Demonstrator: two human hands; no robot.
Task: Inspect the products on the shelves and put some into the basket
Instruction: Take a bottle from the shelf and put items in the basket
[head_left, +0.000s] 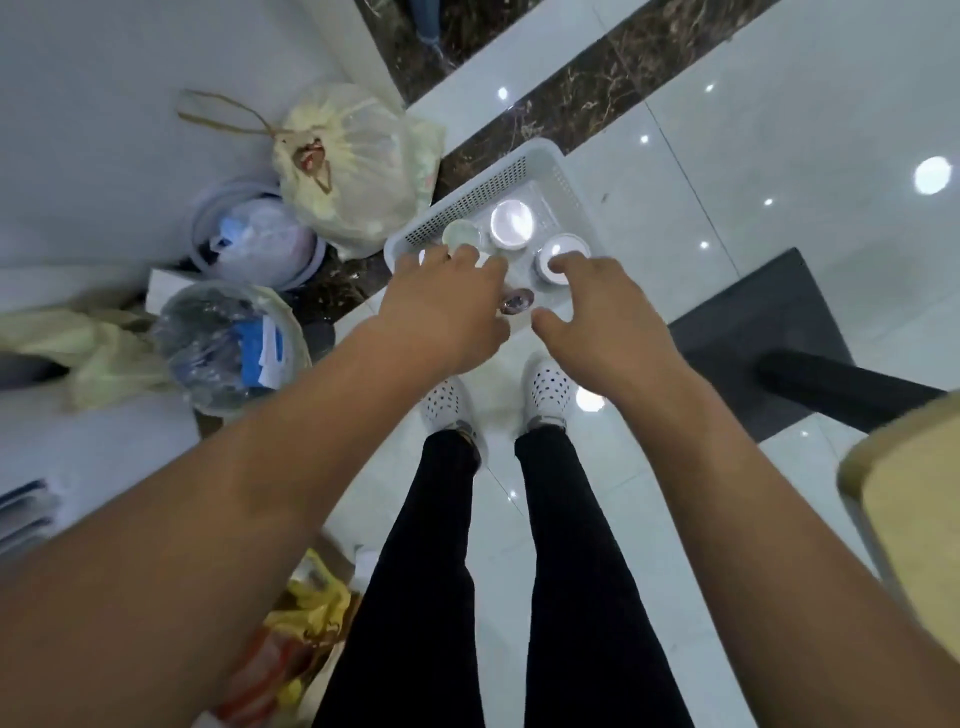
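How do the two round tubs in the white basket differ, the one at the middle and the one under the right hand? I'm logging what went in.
The middle tub shows its whole pale lid, untouched; the right tub is partly covered by the right hand, whose fingertip rests on it. The middle tub sits farther from the person, the right tub nearer the basket's right wall. Both are round, white-lidded and upright.

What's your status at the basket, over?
Both hands low over basket, left hand and right hand open, no grip. Several round tubs inside, one mid-basket. Trash bag beside it, not blocking.
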